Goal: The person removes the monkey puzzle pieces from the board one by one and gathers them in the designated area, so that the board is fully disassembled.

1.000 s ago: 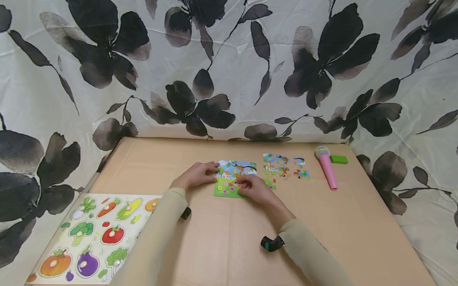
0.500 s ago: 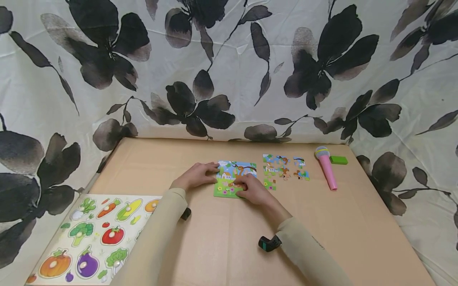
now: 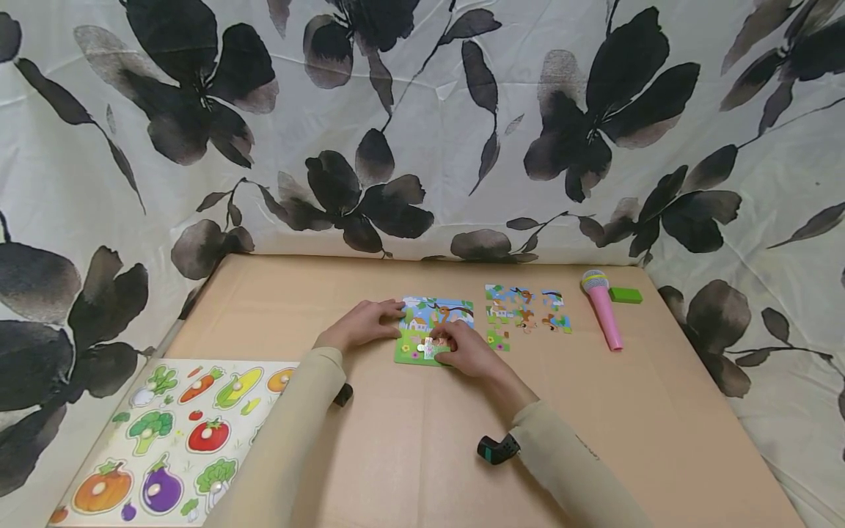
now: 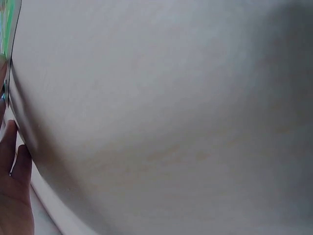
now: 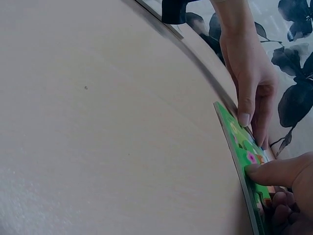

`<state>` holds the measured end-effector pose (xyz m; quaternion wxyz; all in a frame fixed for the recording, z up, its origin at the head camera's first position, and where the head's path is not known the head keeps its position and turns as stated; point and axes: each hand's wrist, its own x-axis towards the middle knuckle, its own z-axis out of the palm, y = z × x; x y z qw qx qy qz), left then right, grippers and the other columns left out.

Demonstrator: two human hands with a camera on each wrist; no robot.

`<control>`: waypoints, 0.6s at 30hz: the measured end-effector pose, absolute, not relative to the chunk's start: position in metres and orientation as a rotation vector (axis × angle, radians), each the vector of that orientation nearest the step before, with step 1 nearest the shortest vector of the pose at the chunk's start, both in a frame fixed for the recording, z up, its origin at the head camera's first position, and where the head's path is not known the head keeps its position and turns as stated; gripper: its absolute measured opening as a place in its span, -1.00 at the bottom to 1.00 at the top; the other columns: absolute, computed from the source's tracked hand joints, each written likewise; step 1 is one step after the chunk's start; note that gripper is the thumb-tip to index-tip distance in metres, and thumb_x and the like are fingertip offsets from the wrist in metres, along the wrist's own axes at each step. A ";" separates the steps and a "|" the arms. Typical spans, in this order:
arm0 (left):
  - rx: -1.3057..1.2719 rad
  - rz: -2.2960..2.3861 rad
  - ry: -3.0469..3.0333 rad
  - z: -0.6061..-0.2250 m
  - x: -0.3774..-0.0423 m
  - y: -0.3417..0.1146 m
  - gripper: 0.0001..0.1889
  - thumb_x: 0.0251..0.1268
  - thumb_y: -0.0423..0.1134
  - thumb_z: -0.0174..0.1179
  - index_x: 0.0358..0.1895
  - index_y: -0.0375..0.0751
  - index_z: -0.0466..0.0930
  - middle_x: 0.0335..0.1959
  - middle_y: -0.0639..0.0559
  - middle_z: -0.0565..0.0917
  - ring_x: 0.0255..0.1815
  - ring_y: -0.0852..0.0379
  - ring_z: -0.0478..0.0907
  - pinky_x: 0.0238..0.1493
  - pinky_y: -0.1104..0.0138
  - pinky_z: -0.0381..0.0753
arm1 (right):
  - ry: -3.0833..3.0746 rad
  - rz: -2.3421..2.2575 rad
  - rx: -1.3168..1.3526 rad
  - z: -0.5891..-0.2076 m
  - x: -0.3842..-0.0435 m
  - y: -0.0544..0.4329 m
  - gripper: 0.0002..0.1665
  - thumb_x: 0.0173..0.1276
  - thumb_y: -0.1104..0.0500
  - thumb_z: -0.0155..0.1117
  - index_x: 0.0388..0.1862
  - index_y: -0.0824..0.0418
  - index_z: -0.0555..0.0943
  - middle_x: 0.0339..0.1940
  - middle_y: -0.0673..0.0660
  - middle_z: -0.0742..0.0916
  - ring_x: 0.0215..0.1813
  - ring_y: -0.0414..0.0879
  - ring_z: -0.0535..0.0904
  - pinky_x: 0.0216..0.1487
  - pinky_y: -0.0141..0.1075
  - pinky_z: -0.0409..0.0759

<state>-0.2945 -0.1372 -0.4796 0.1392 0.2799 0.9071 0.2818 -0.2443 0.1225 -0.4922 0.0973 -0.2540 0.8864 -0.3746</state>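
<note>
A small picture puzzle board [image 3: 407,355] with a house, trees and flowers lies mid-table. At its left edge my left hand [image 3: 359,325] rests with thumb and fingertips touching the rim. My right hand [image 3: 474,350] is bent over the lower right of the board, pinching what seems to be a puzzle piece mostly hidden by the fingers. Beside these fingertips a whitish patch [image 3: 429,347] with a piece's outline shows on the board. In the right wrist view, the right thumb [image 5: 274,171] lies over the green border, with the left hand [image 5: 252,73] beyond.
Several loose puzzle pieces [image 3: 502,311] lie right of the board. Farther right are a pink toy microphone [image 3: 604,312] and a green block [image 3: 626,295]. A vegetable board [image 3: 181,433] lies at the lower left, partly under the left sleeve. A floral cloth [image 3: 449,110] hangs behind the table.
My right hand has shifted slightly left over the board's lower part. The whitish patch has appeared beside its fingertips, where flowers showed before. My left hand has stayed put.
</note>
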 end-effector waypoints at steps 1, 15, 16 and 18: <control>0.807 0.818 2.620 -0.479 -0.294 -0.137 -0.48 0.29 -0.11 0.31 0.27 -0.22 0.54 0.43 -0.01 0.38 0.51 0.01 0.15 0.49 0.07 0.09 | 2.622 -1.121 -0.759 -0.492 -0.244 0.122 -0.65 0.24 0.28 0.39 0.01 0.27 0.60 -0.29 0.11 0.53 -0.31 -0.09 0.33 -0.26 -0.29 0.34; 0.812 0.829 2.620 -0.478 -0.292 -0.138 -0.49 0.29 -0.14 0.31 0.27 -0.24 0.54 0.43 -0.04 0.37 0.51 -0.01 0.15 0.49 0.06 0.11 | 2.605 -1.145 -0.739 -0.493 -0.245 0.124 -0.78 0.22 0.28 0.41 -0.16 0.22 0.60 -0.41 0.11 0.53 -0.32 -0.09 0.37 -0.25 -0.28 0.36; 0.809 0.830 2.620 -0.478 -0.292 -0.138 -0.49 0.29 -0.13 0.31 0.27 -0.24 0.54 0.43 -0.03 0.37 0.51 0.00 0.15 0.49 0.06 0.10 | 2.605 -1.147 -0.734 -0.493 -0.244 0.124 -0.78 0.22 0.28 0.41 -0.18 0.21 0.59 -0.41 0.11 0.51 -0.32 -0.09 0.36 -0.26 -0.28 0.35; 0.808 0.829 2.621 -0.478 -0.293 -0.138 -0.49 0.28 -0.13 0.31 0.27 -0.24 0.54 0.43 -0.02 0.37 0.51 0.01 0.15 0.49 0.07 0.10 | 2.602 -1.154 -0.737 -0.493 -0.244 0.123 -0.79 0.22 0.29 0.40 -0.20 0.21 0.57 -0.42 0.11 0.49 -0.32 -0.09 0.35 -0.27 -0.28 0.33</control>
